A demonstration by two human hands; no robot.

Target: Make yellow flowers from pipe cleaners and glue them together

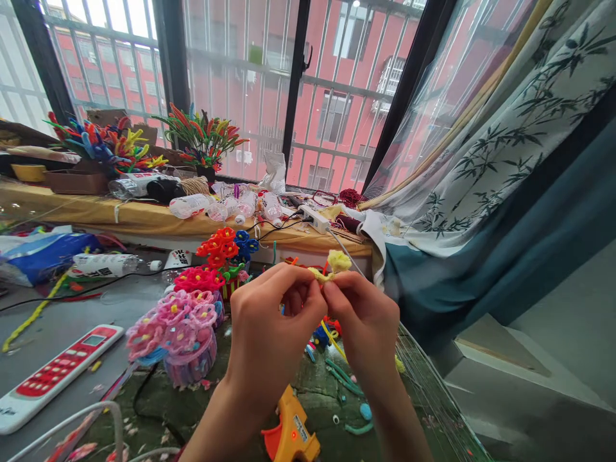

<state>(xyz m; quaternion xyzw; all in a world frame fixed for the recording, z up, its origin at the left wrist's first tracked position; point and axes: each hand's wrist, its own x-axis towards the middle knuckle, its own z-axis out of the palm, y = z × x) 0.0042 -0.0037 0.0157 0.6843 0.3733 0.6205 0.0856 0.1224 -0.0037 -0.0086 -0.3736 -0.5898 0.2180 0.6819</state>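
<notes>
Raised over the table, my left hand (282,314) and my right hand (363,314) meet at the fingertips. Between them both pinch a short yellow pipe cleaner (321,276), partly hidden by the fingers. A fuzzy pale-yellow tuft (339,260) sticks up just above the right fingertips; I cannot tell whether it joins the pinched piece. Below the hands an orange glue gun (293,430) with a red light lies on the table. Pink pipe-cleaner flowers (180,327) in a purple-pink pot stand left of my left hand.
Red flowers (219,250) and blue flowers (245,245) stand farther back. A red-and-white remote control (60,378) lies at left, near a plastic bottle (113,265). Teal pipe-cleaner pieces (344,378) are scattered below the hands. Bottles and a power strip (315,220) crowd the windowsill.
</notes>
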